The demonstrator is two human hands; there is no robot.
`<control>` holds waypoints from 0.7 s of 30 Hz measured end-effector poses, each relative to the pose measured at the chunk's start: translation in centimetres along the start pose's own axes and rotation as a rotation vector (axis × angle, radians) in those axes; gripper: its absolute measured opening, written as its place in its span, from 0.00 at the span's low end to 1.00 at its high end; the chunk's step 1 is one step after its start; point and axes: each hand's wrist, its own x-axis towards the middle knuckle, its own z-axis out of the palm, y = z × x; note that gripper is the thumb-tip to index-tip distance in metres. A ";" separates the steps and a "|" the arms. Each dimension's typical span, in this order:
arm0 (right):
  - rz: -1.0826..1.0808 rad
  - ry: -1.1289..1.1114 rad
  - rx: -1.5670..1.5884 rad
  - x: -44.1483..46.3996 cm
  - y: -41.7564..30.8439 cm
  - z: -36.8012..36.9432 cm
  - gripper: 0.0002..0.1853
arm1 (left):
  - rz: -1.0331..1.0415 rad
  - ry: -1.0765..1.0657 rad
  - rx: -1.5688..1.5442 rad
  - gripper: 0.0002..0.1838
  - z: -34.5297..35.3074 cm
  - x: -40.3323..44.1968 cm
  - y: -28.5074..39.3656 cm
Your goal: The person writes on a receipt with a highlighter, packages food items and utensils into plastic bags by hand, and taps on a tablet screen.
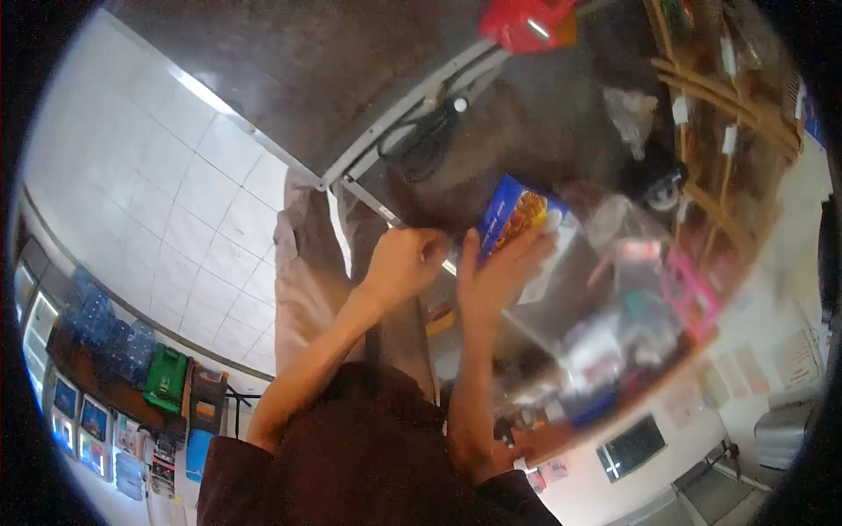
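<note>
A blue food packet with a picture of yellow-brown food lies on the dark tabletop. My right hand rests across its lower part, thumb at the left edge and fingers spread over the front, slightly blurred. To the left, close to the table's metal edge, is my left hand. Its fingers are curled together, and anything they may hold is hidden. A whitish sheet or wrapper shows beside my right hand.
Clear plastic bags crowd the table's right side, near a pink plastic frame. A red package and a dark cable lie farther off. Wooden slats stand at right; a green crate is at far left.
</note>
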 end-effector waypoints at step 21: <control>-0.144 -0.030 0.656 7.1 -12.6 -17.8 0.33 | 0.035 0.217 0.025 0.16 -26.2 -3.4 3.9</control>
